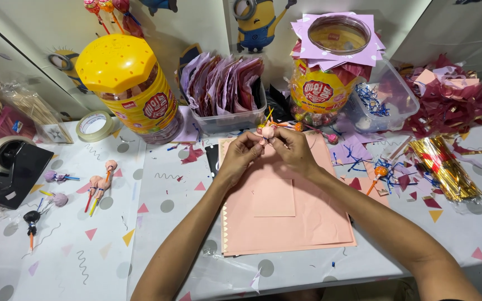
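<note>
Both my hands raised over stack of peach-pink paper sheets [285, 217] on patterned table cover [157, 223]. My left hand [240, 157] and right hand [294, 150] meet fingertip to fingertip, pinched together on small lollipop wrapped in pink paper [267, 132], held above far edge of sheets. Finished pink-wrapped lollipops [100, 184] lie well to left. Yellow-lidded plastic candy jar [132, 89] stands behind, clear tub of folded purple papers [224, 92] beside it.

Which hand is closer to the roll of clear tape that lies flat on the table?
The left hand. It is at the table's middle holding a pink-wrapped lollipop, with the tape roll well off to its left. The right hand is further right on the same lollipop.
</note>
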